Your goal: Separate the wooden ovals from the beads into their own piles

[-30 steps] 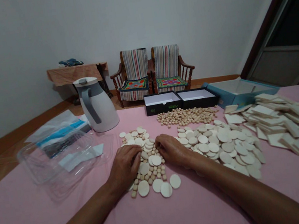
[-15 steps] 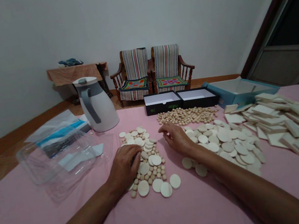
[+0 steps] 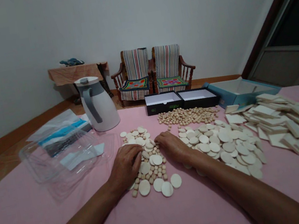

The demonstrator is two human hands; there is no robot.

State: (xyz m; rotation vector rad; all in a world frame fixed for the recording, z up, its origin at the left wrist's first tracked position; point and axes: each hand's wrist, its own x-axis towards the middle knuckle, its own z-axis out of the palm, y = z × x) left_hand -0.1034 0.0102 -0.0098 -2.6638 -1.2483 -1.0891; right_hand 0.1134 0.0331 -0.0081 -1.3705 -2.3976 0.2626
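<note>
1. One mixed pile (image 3: 146, 168) of wooden discs (image 3: 167, 189) and cubes (image 3: 150, 174) lies on a pink cloth (image 3: 161, 220), between the left hand (image 3: 125, 164) and the right hand (image 3: 173, 146).
2. Left hand: at the pile's left edge, fingers bent, close together; cannot tell whether they grip a piece.
3. Right hand: at the pile's right edge, fingertips narrow; a held piece cannot be confirmed.
4. Disc heap (image 3: 229, 147): right of the right hand.
5. Cube heap (image 3: 188, 116): beyond it, before two black boxes (image 3: 164, 107).
</note>
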